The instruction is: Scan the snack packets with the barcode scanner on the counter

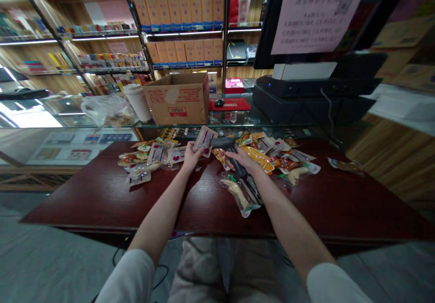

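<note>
My left hand (pixel 192 157) is closed on a flat, pale snack packet (pixel 205 139) with dark print, holding it tilted up above the dark wooden table. In my right hand (pixel 242 158) is a black handheld barcode scanner (pixel 239 171), its head pointing toward that packet. An orange packet (pixel 221 158) lies by the scanner, partly hidden by my fingers. Below the right hand sits a clear vacuum-sealed packet (pixel 238 193) with pale food inside. Mixed snack packets form one pile (pixel 152 155) left of my hands and another pile (pixel 263 155) to the right.
Behind the table (pixel 112 203) stands a glass counter bearing a cardboard box (pixel 178 101), a white cup (pixel 138 102), a plastic bag (pixel 107 110) and a mouse (pixel 219 102). A monitor (pixel 267 31) with a paper sign rises at right. One packet (pixel 345 166) lies apart near the right edge.
</note>
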`<state>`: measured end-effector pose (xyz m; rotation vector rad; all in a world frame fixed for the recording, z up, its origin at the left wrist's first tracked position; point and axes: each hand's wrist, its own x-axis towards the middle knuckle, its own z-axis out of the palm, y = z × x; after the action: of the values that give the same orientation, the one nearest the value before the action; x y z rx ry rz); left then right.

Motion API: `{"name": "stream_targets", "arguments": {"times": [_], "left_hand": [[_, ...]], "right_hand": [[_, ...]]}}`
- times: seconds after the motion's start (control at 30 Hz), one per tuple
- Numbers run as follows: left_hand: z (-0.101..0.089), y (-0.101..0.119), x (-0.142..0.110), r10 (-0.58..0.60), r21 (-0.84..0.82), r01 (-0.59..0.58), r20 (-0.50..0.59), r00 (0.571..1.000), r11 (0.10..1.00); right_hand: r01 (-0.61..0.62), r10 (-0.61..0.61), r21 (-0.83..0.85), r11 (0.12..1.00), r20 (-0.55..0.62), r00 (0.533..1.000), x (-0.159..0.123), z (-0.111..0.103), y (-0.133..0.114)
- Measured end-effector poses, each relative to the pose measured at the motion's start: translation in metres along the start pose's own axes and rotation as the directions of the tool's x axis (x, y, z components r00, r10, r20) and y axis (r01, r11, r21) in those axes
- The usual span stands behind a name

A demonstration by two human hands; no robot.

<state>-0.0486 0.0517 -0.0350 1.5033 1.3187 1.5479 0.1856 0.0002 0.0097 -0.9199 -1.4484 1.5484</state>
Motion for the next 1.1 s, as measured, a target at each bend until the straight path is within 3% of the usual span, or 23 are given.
{"name": "stream_targets", "arguments": {"times": [0.37,0.43,0.53,0.6,0.73,0.8,0.87,0.93,0.97,1.1], "left_hand": [[0.008,0.002,0.001,-0.178,-0.159,0.185,0.062,0.982,0.970],[0.007,0.003,0.001,-0.158,-0.112,0.162,0.043,0.986,0.980],[-0.003,0.007,0.002,-0.108,0.143,0.115,-0.056,0.993,0.983],[-0.015,0.013,0.003,-0.059,0.393,0.102,-0.120,0.991,0.914],[-0.036,0.027,-0.001,0.071,0.770,0.117,-0.206,0.976,0.628],[-0.038,0.031,-0.005,0.147,0.833,0.034,-0.138,0.979,0.553],[-0.035,0.030,-0.008,0.163,0.841,-0.134,0.056,0.985,0.524],[-0.030,0.025,-0.010,0.086,0.838,-0.238,0.225,0.971,0.490],[-0.029,0.022,-0.010,0.038,0.851,-0.244,0.256,0.966,0.466],[-0.042,0.007,-0.004,0.010,0.930,-0.108,0.112,0.994,0.350]], "right_hand": [[-0.012,0.011,0.018,1.000,0.039,0.999,0.005,0.005,0.006],[-0.021,0.021,0.014,1.000,0.035,0.999,0.006,0.004,0.007],[-0.036,0.035,0.021,0.999,0.023,0.999,0.006,0.002,0.008],[-0.023,0.023,0.034,0.999,-0.003,1.000,0.006,0.000,0.006],[0.008,-0.003,0.062,0.998,-0.086,0.996,0.002,-0.004,-0.001],[0.027,-0.019,0.070,0.997,-0.119,0.993,0.000,-0.007,-0.004],[0.044,-0.033,0.076,0.996,-0.142,0.989,-0.001,-0.010,-0.006],[0.037,-0.024,0.078,0.996,-0.157,0.987,-0.001,-0.014,-0.005],[0.028,-0.015,0.079,0.997,-0.167,0.986,-0.001,-0.015,-0.004],[0.039,-0.013,0.110,0.993,-0.222,0.975,0.001,-0.021,-0.001]]}}
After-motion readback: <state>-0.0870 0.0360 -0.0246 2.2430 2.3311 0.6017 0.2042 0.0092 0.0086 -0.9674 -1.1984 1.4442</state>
